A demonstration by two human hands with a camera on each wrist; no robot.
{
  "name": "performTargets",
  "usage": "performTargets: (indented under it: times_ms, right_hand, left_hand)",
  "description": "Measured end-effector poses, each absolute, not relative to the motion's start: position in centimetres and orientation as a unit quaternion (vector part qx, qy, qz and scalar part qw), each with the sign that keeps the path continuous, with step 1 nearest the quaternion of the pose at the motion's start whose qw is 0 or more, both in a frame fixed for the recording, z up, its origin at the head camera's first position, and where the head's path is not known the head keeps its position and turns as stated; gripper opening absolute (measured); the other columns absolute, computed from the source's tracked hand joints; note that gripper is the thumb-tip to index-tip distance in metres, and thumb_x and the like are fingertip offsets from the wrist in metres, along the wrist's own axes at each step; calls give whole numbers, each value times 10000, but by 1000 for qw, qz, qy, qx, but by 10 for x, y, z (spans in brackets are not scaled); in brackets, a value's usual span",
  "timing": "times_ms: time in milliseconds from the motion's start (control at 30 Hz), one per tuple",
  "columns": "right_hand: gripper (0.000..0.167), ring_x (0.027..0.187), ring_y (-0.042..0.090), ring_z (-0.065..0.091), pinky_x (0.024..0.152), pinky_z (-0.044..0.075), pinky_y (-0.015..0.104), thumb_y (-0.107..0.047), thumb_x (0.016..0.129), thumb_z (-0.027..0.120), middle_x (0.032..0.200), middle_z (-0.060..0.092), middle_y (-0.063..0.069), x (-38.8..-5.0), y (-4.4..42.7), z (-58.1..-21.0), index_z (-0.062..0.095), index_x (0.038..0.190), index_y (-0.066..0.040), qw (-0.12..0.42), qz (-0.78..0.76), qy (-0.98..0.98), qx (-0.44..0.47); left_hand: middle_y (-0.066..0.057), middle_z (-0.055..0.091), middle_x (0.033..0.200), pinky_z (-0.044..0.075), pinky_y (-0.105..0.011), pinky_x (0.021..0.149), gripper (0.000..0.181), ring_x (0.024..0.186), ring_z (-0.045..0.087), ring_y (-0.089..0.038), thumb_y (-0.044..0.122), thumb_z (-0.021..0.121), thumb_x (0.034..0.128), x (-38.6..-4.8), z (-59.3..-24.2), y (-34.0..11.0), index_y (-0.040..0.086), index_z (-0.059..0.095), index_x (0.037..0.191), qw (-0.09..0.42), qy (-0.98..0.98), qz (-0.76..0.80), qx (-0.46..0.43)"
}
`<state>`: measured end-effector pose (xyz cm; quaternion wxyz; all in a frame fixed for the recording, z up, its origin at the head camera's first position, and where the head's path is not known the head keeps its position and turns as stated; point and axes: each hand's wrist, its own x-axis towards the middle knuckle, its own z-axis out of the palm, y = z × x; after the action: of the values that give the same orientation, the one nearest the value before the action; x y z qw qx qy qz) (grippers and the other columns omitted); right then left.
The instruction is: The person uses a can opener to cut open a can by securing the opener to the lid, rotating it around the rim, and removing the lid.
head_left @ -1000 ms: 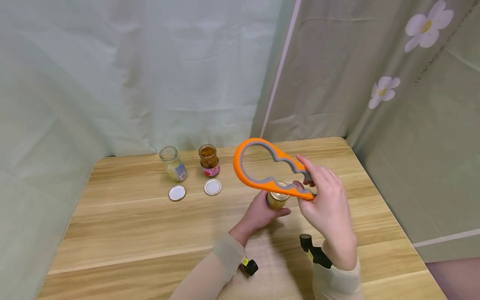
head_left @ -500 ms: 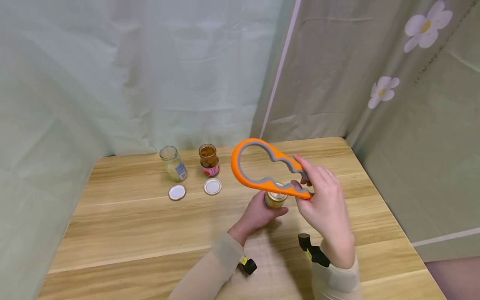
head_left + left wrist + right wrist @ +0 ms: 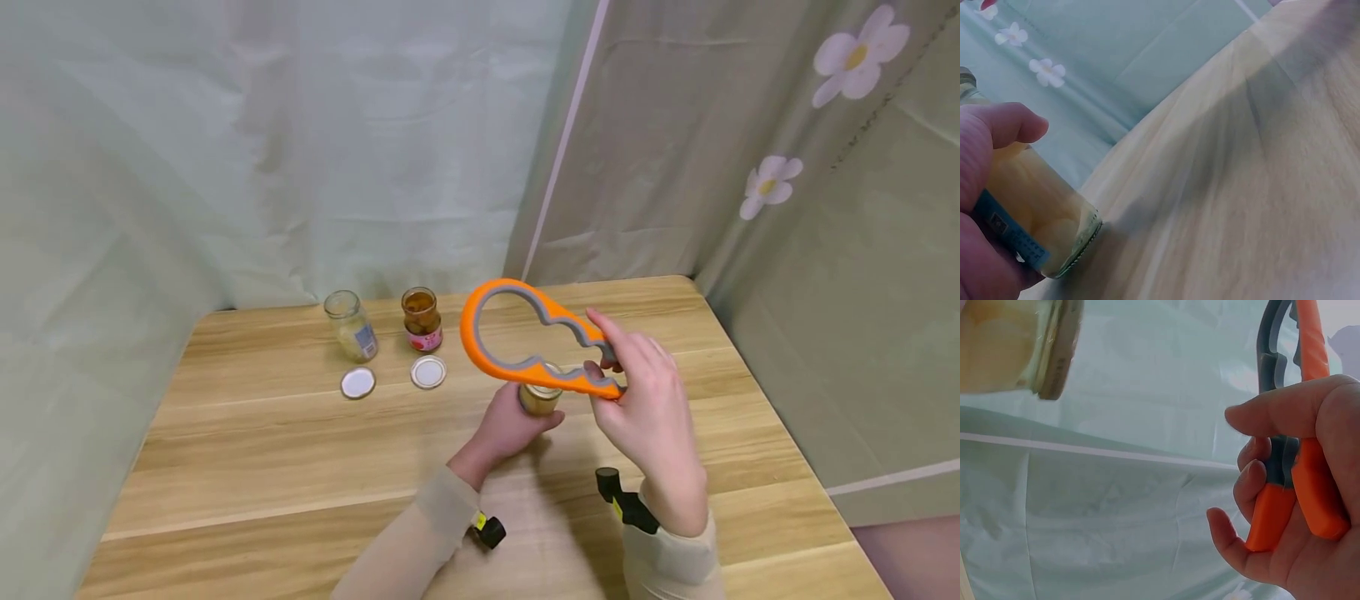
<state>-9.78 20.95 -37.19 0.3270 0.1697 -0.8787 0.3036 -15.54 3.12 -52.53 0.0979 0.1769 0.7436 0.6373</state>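
Note:
My left hand grips a lidded glass jar with pale yellow contents and a blue label. Its gold-rimmed lid is on, seen at the upper left of the right wrist view. Whether the jar's base touches the table, I cannot tell. In the head view my right hand holds an orange jar opener with grey scalloped inner edges. The fingers wrap its two handles, as the right wrist view shows. The opener's loop is raised in front of the jar, partly covering the lid from above; the right wrist view shows them apart.
Two uncovered jars stand near the table's back edge: a pale one and a brown one with a pink label. Two white lids lie flat before them. Curtains hang behind the wooden table.
My left hand has shifted a little to the left with the jar. The right hand and the jar opener have drifted slightly left too. Both grips are unchanged.

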Motion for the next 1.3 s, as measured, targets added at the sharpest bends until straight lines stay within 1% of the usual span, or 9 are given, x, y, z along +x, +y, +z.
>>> performTargets:
  times_ms: [100,233,400,500,600,733,900,1100,1300]
  right_hand:
    - [727,820,245,648,807,476,443,132,806,689,909,705,71,-98,209,-372,661,1473,-156,338,302,-873,179]
    - [742,823,230,639,812,477,442,137,791,651,916,707,57,-98,209,-373,659,1474,-152,329,302,-875,185]
    - [745,843,236,621,818,476,463,109,797,667,925,695,42,-98,206,-373,640,1491,-161,302,290,-887,196]
    - [772,856,250,616,832,478,499,95,791,693,922,688,31,-98,203,-374,620,1511,-174,286,276,-895,204]
    - [838,867,247,618,861,484,532,101,762,706,919,674,12,-97,200,-375,593,1539,-192,265,263,-904,210]
    - [921,881,221,610,909,477,553,95,727,687,928,640,-24,-97,195,-377,542,1584,-211,230,252,-915,215]
    - [956,883,225,579,906,471,538,108,699,675,932,612,-31,-97,191,-379,521,1596,-183,201,243,-924,217]
    - [932,968,273,562,890,445,522,88,771,692,978,600,-2,-95,189,-379,444,1637,-148,163,224,-939,206]
    - [958,1055,338,553,1008,400,650,51,839,697,1121,644,68,-95,188,-380,315,1696,-140,133,204,-949,199]
  left_hand:
    - [73,704,1245,470,-456,1104,590,1140,646,-163,153,898,865,-154,-521,25,228,634,1388,87,744,637,183]
    - [71,711,1206,488,-453,1075,549,1097,647,-165,124,879,864,-150,-512,14,209,656,1359,65,748,634,186]
    - [27,705,1101,494,-455,1018,484,996,629,-199,53,862,844,-146,-498,-2,181,684,1276,45,736,650,185]
    - [0,690,1083,482,-457,988,461,970,608,-222,30,852,840,-144,-490,-11,163,678,1246,41,727,660,187]
    - [7,696,1130,486,-466,1007,443,1017,623,-213,25,840,850,-141,-483,-18,156,679,1242,41,729,657,185]
    - [12,706,1205,505,-466,1034,497,1088,649,-195,-14,825,850,-138,-478,-24,143,671,1296,36,730,653,197]
    - [11,708,1251,512,-455,1044,538,1126,657,-192,-34,825,849,-137,-476,-25,124,657,1335,41,719,658,219]
    - [-3,683,1270,460,-480,1098,576,1133,628,-198,-27,839,830,-133,-472,-24,103,631,1351,36,733,639,230]
    - [-32,677,1270,446,-495,1110,567,1137,620,-222,-45,835,819,-132,-470,-23,80,640,1337,30,729,643,233]
